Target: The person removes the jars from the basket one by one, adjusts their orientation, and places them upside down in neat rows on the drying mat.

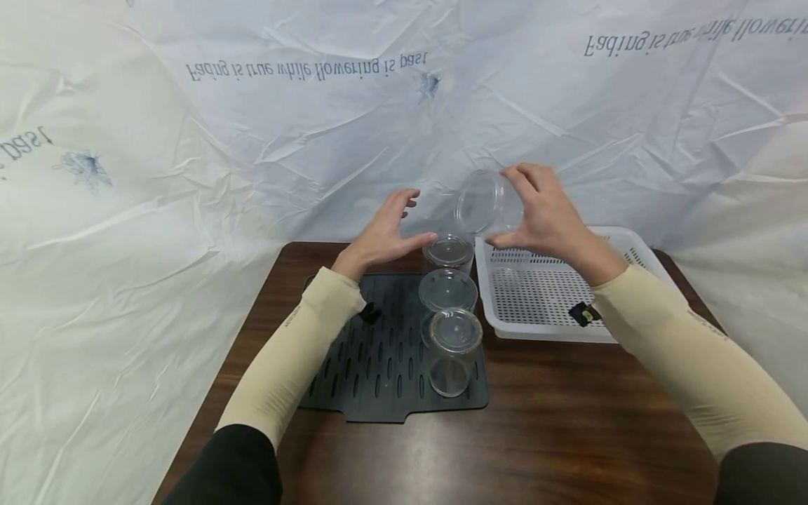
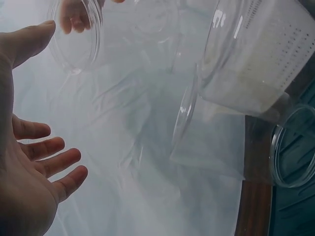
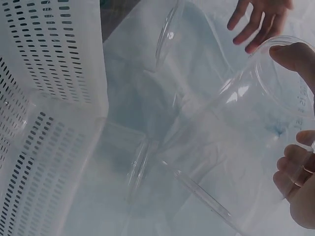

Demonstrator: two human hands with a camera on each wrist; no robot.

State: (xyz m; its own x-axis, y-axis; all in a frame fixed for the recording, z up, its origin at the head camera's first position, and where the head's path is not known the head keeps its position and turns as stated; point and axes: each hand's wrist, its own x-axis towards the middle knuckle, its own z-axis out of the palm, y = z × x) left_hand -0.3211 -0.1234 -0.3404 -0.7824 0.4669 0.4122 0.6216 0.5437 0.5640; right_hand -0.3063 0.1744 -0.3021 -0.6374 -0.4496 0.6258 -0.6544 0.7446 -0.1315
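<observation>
- Clear, see-through cylindrical cup point(image 1: 477, 202): I see it up in the air between both hands, tilted, one round end facing left, near the basket's back left corner.
- Right hand point(image 1: 549, 217): I read it as gripping that cup, thumb on one side, fingers on the other.
- Left hand point(image 1: 381, 235): wide, fingers spread, holding nothing; thumb reaches toward the lifted cup. From my views I can't tell if they touch.
- Three more clear round cups in a front-to-back row: near one point(image 1: 454, 354), middle one point(image 1: 448, 289), back one point(image 1: 449, 251). Glass or plastic, I can't tell.
- Near and middle ones stand along the right side of a dark grey-green slotted mat point(image 1: 379, 351).
- White perforated rectangular basket point(image 1: 536, 333) right of the mat, partly behind the right forearm.
- Both mat and basket on a dark brown wood-grain table point(image 1: 536, 421).
- Behind: white creased sheet point(image 1: 315, 140) with upside-down printed lettering.
- Beige sleeves point(image 1: 297, 351) on both forearms.
</observation>
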